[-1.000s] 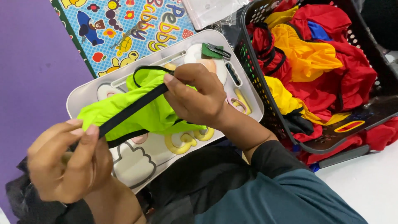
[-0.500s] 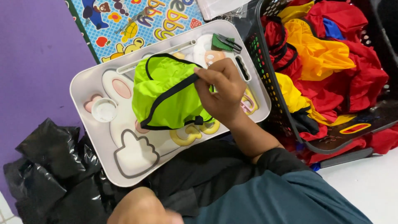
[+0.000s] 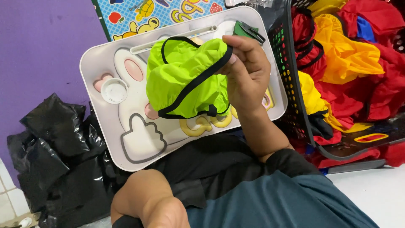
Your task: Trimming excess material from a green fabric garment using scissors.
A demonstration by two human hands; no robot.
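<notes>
The left hand is out of sight; only a bare forearm rises from the bottom edge, cut off there. The right hand's fingertips are tucked behind the bunched lime-green cloth, so the grip itself is hidden. That cloth covers much of the white tray's rabbit picture. A small dark green object at the tray's far end is too partly hidden to identify. The black basket of red and yellow cloth runs off the right edge, and the colourful mat is cropped at the top.
</notes>
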